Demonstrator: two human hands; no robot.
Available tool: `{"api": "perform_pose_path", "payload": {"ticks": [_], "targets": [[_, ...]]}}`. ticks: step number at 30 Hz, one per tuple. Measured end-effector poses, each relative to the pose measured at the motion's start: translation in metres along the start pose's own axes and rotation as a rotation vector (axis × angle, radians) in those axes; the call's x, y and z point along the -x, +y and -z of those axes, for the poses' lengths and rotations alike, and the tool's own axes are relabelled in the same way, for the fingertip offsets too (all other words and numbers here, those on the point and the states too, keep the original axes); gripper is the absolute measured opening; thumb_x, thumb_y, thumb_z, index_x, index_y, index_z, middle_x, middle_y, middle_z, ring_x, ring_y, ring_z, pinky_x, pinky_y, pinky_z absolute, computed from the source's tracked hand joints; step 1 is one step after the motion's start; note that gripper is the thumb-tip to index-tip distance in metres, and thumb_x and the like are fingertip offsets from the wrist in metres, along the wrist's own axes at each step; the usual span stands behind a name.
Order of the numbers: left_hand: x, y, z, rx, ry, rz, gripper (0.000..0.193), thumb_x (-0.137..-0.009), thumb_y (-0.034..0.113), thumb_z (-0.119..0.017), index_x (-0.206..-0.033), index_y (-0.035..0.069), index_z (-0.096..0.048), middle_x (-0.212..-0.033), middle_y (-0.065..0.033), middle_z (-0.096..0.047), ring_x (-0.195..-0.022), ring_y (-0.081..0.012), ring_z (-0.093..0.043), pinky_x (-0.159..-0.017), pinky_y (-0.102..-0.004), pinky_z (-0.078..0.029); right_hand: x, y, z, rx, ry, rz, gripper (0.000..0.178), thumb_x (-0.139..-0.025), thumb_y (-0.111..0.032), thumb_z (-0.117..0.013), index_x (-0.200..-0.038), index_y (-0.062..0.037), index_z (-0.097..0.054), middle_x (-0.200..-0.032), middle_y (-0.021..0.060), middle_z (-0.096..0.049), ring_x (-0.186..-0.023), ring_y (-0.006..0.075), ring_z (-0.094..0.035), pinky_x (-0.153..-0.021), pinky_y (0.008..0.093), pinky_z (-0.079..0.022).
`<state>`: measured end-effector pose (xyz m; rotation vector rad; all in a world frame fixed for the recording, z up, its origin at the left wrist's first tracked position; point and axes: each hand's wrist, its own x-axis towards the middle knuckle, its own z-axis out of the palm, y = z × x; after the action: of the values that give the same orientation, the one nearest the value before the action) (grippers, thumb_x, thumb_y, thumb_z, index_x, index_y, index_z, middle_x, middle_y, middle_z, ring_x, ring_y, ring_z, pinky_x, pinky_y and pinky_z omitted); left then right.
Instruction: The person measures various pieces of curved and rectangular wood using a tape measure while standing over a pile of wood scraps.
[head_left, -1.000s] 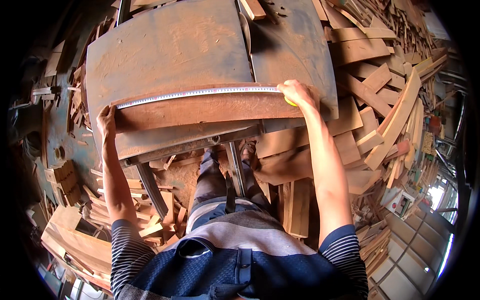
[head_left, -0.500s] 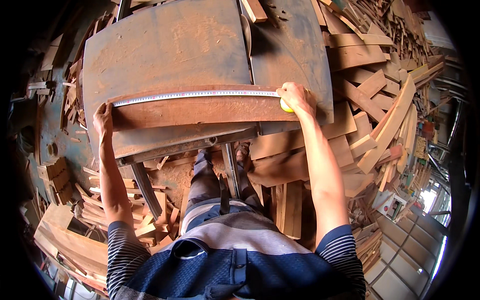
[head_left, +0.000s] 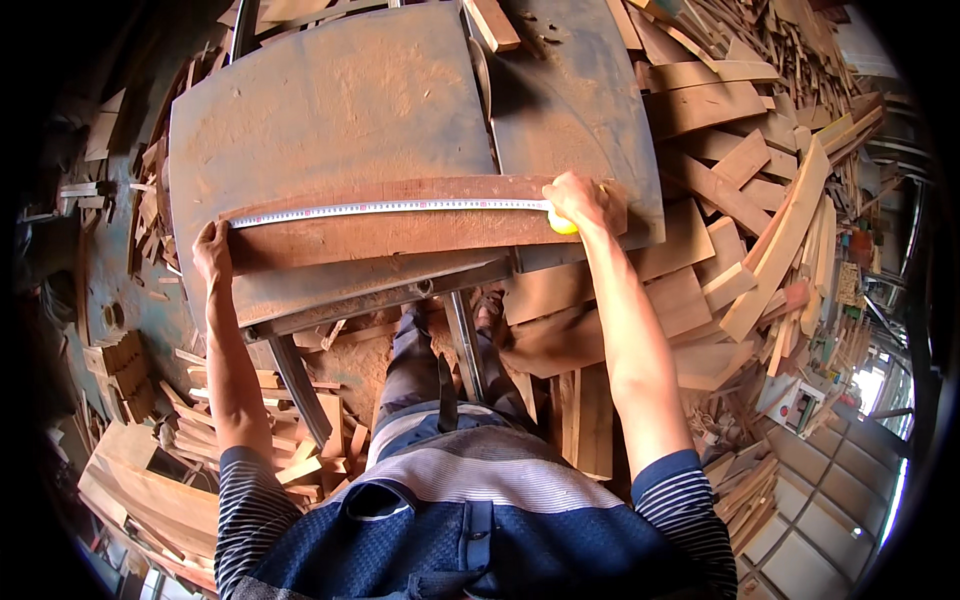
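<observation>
Between the two hands, a tape [head_left: 400,207] spans a board [head_left: 400,236] on the table [head_left: 330,110].
From the head view, the left hand [head_left: 212,250] pinches the tape's tip at the board's near corner; the right hand [head_left: 578,203] wraps the yellow case [head_left: 563,226], short of the other end. A true reading likely wants it taut, flat, tip flush.

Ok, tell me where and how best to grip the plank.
Probably at both ends, coming from the near side: the plank is long and narrow and lies flat crosswise on the table, one long edge facing near. The left hand is at its left end; its right end shows past the right hand, which holds the tape.
</observation>
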<state>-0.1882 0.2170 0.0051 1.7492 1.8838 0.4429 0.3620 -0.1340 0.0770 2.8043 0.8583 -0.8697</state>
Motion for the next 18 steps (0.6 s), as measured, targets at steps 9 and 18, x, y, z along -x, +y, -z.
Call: {"api": "perform_pose_path", "payload": {"ticks": [9,18], "targets": [[-0.001,-0.031,-0.003,0.145,0.12,-0.128,0.037,-0.091,0.033,-0.074,-0.085,-0.002,-0.063,-0.073,-0.0043,-0.062,-0.07,-0.0119,-0.049,-0.07,-0.0336,-0.045,0.084,0.013,-0.028,-0.002,-0.159,0.017,0.036,-0.081,-0.039,-0.065,-0.091,-0.0067,-0.078,-0.093,0.0217,-0.074,-0.087,0.0372,-0.071,-0.079,0.0464,-0.054],[0.123,0.07,0.041,0.757,-0.351,-0.193,0.012,-0.095,0.015,-0.072,-0.102,0.005,-0.074,-0.084,0.0039,-0.067,-0.065,-0.0037,-0.048,-0.058,-0.0217,-0.036,0.249,0.065,-0.099,-0.981,-0.76,0.093,0.035,-0.095,-0.042,-0.071,-0.094,-0.0072,-0.077,-0.08,0.003,-0.071,-0.071,0.0105,-0.065,-0.063,0.0265,-0.051]]}}
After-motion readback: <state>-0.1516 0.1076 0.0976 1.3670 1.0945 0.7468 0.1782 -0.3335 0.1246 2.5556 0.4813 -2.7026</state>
